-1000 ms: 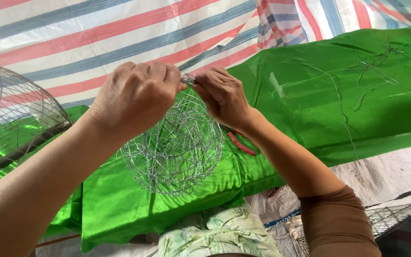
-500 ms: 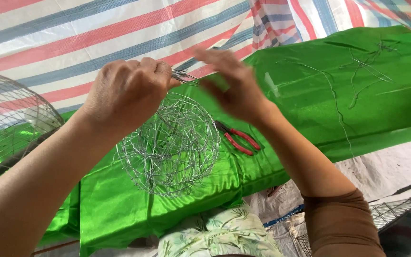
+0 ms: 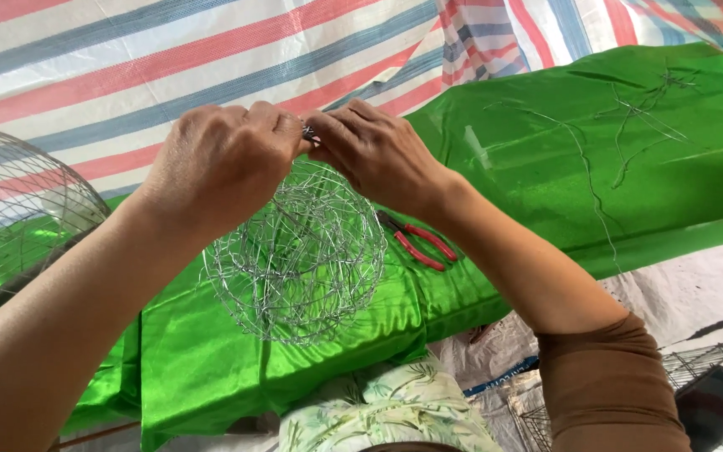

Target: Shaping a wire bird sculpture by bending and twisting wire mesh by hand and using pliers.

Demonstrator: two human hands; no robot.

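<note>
We pinch with both hands, left hand (image 3: 219, 167) and right hand (image 3: 374, 151), closed on the top of the wire mesh ball (image 3: 294, 251), which hangs at 6 o'clock below them.

We see bright, even daylight, glare on the green satin cloth (image 3: 596, 159), soft shadows, sharp focus throughout.

Makeshift craft workspace, likely a tarp-covered stall or shelter. Far side: striped red, blue and white tarpaulin (image 3: 169, 59). Centre: shiny green fabric (image 3: 587, 151) spread as a work surface, red-handled pliers (image 3: 416, 240) on it. Left: domed wire frame (image 3: 18, 209). Near right: wire grid panels (image 3: 713, 368) over woven sacking (image 3: 688, 293).
</note>
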